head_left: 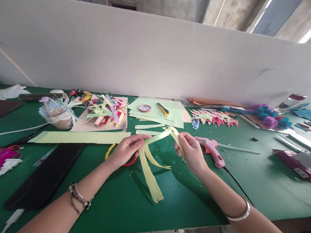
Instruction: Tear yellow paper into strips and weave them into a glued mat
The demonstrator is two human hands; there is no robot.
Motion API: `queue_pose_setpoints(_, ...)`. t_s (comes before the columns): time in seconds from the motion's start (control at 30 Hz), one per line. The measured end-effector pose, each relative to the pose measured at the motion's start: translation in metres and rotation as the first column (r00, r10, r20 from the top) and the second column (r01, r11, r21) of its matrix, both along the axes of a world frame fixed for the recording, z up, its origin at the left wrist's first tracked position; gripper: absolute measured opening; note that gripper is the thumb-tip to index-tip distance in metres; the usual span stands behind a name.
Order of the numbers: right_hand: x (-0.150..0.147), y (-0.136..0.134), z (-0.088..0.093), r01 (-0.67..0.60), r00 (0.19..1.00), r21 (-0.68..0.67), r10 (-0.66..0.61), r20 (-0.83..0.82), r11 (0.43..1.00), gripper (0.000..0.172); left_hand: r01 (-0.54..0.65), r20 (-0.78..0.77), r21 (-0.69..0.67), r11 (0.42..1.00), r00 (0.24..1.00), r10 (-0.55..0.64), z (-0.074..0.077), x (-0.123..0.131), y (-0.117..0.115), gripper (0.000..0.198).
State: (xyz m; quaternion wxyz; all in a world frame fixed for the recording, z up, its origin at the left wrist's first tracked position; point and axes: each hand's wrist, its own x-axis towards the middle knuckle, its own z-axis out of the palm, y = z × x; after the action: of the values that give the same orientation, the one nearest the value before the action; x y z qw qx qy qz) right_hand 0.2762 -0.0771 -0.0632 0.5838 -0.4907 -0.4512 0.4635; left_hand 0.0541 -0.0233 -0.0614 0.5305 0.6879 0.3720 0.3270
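Pale yellow-green paper strips hang between my hands over the green table. My left hand pinches them near their upper bend, with two ends dangling below it. A folded length of the paper runs up and across to my right hand, whose thumb and fingers are closed on its other end. Under my left hand lie scissors, their red and yellow handles partly covered. Just right of my right hand rests a pink glue gun with a clear glue stick in its back.
A wide paper strip, a black phone-like slab and a flower basket lie left. Behind are a paper-scrap pile, green sheets, a yellow cutter and a zigzag paper chain. Another glue gun is right.
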Motion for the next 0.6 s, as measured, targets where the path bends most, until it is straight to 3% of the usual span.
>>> queue_pose_setpoints(0.27,-0.0007,0.0000,0.0013,-0.016,0.999,0.013,0.016,-0.035,1.000,0.023,-0.017,0.051,-0.033,0.999,0.999,0.018,-0.0009,0.0001,-0.0008,0.027)
queue_pose_setpoints(0.6,-0.0021,-0.0015,0.0042,-0.011,1.000,0.021,0.011,-0.001,1.000,0.024,-0.040,0.037,-0.087,0.995,0.998,0.043,0.0072,0.0031,-0.0035,0.030)
